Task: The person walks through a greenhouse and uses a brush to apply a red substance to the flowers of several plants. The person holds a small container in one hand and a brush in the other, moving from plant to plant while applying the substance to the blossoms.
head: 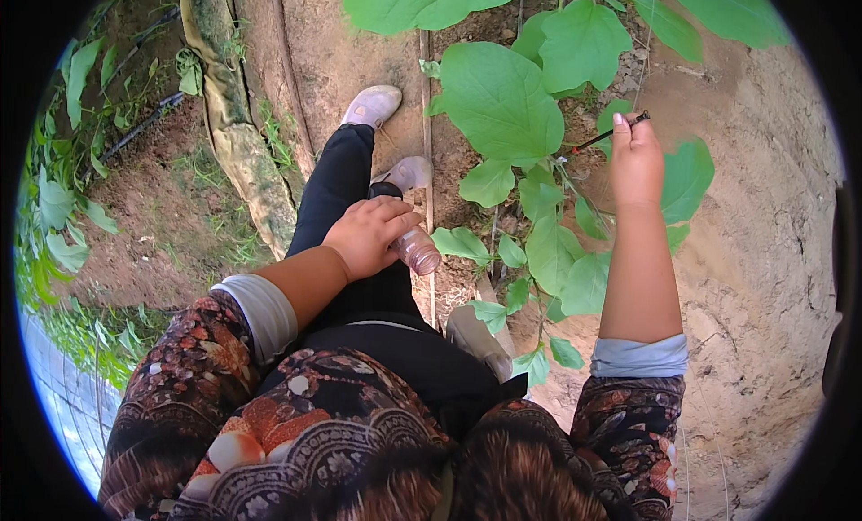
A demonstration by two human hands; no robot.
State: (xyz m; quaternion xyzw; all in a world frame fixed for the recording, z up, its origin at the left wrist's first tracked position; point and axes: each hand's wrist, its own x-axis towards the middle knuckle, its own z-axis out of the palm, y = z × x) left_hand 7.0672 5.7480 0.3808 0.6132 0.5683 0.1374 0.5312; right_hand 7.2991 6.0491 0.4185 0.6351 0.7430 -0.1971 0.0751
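My left hand [374,235] is wrapped around a small clear bottle [419,251] with a pinkish tint, held over my dark trousers. Its threaded neck points up and towards the plant; the fingers hide much of the body. Out to the right, my right hand [636,164] pinches a thin black stick [599,140] with a red tip. That tip points left, close to the stems of a broad-leaved plant [502,103] that looks like eggplant. Some of its leaves [687,181] show behind the right wrist.
Light-coloured shoes [377,105] stand on bare soil. A narrow pale strip [427,110] runs along the ground beside the plant. To the left lie a crumpled, soiled sheet [246,157] and more green plants [64,211]. Thin strings [646,56] hang among the leaves. A dry earth bank [754,265] rises on the right.
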